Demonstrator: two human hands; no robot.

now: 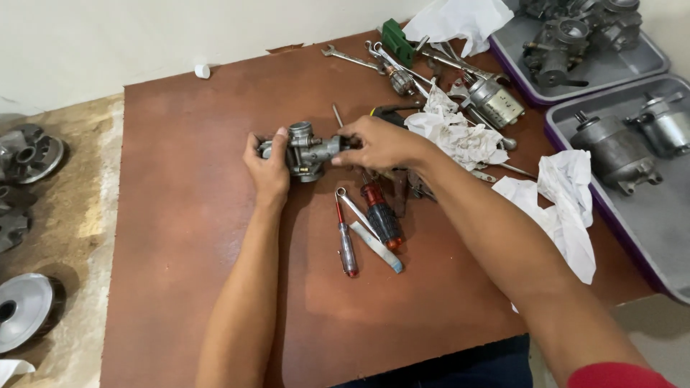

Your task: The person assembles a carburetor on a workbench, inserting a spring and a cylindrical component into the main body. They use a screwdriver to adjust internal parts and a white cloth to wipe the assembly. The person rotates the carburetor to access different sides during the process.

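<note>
Both my hands hold a small grey metal carburettor (307, 149) just above the brown table (180, 215). My left hand (268, 169) grips its left end, fingers wrapped around it. My right hand (379, 142) pinches its right end from above. Just below the hands lie a red-and-black screwdriver (379, 214), a thin red-handled screwdriver (346, 241) and a small wrench (353, 205).
Crumpled white rags (460, 136) (568, 201), spanners (352, 57), a green part (397, 39) and a metal cylinder (496, 100) crowd the table's far right. Two grey trays (647, 215) (611, 68) at the right hold engine parts. Round metal parts (25, 305) lie on the floor at the left.
</note>
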